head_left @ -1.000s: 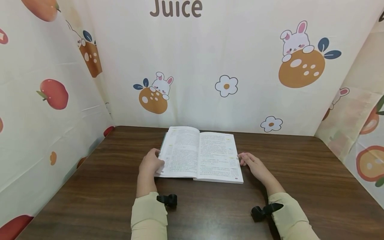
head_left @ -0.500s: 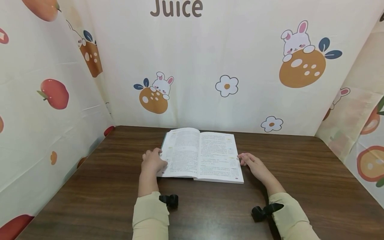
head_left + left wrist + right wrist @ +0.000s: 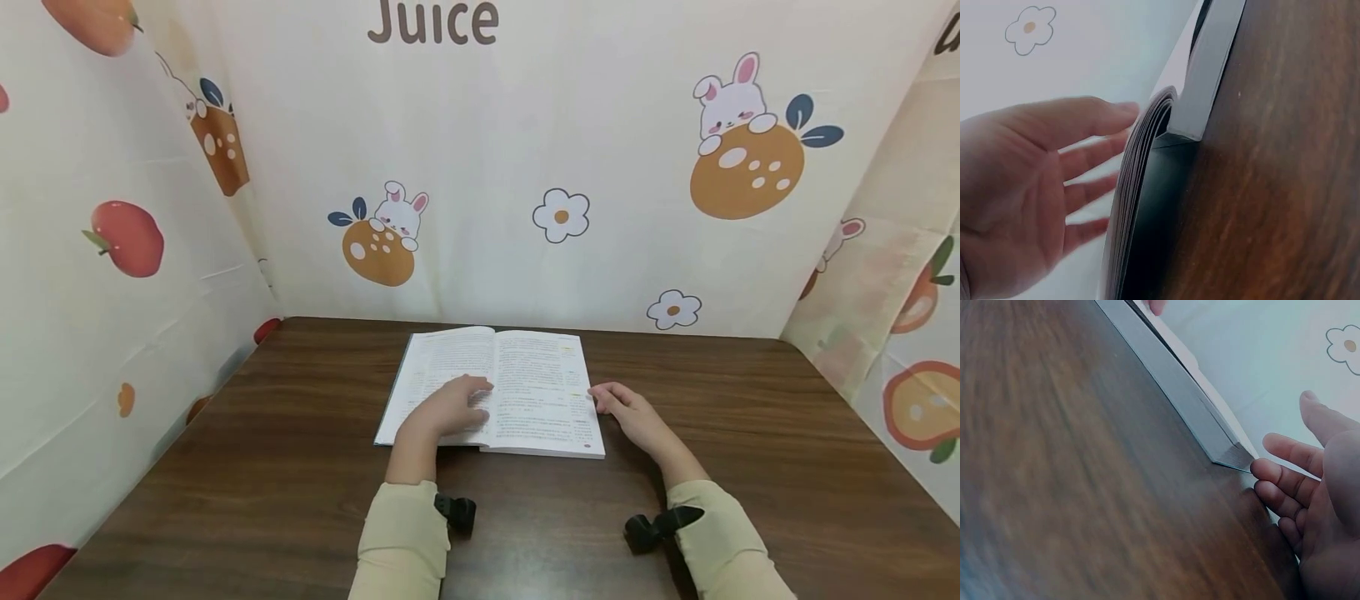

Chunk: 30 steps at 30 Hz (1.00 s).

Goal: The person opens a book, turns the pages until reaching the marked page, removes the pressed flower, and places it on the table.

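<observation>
An open book point(image 3: 543, 375) with printed text on both pages lies on the table. My left hand point(image 3: 446, 408) is over the left page near the spine, palm down with fingers extended. In the left wrist view its thumb and fingers reach across the curved left-hand pages point(image 3: 1132, 175), and a thick page block rises on the far side of the spine. My right hand point(image 3: 630, 412) is beside the book's right edge, its fingers loosely bent. The right wrist view has these fingertips right at the corner of the page block point(image 3: 1185, 400), with the thumb raised apart.
The brown wooden table point(image 3: 262, 500) extends around the book on all sides. Behind it hangs a white curtain point(image 3: 480, 250) printed with fruit, rabbits and flowers. More printed cloth stands at left and right. Black wrist cameras sit over both sleeves.
My left hand has moved right from the book's left edge across the page toward the spine. The left page now lies flatter. My right hand has stayed in place.
</observation>
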Each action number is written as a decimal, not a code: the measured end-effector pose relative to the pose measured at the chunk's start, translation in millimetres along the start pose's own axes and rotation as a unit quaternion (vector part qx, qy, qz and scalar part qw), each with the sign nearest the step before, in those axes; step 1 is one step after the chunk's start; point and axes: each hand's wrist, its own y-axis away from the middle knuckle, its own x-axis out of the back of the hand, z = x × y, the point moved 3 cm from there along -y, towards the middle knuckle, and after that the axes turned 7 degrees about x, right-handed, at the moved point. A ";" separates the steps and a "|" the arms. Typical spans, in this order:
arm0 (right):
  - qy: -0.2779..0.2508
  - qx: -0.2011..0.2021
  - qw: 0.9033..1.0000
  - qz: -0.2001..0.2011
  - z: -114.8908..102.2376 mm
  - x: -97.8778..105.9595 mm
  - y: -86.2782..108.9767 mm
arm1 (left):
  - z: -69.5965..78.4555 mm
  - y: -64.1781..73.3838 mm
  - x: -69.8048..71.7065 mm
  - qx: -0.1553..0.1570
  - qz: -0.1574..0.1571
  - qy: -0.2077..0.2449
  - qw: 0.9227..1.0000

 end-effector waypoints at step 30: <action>0.042 0.085 0.980 -0.172 0.5 9.8 12.6 | -5.4 1.7 -5.5 -0.001 -0.053 -0.031 0.998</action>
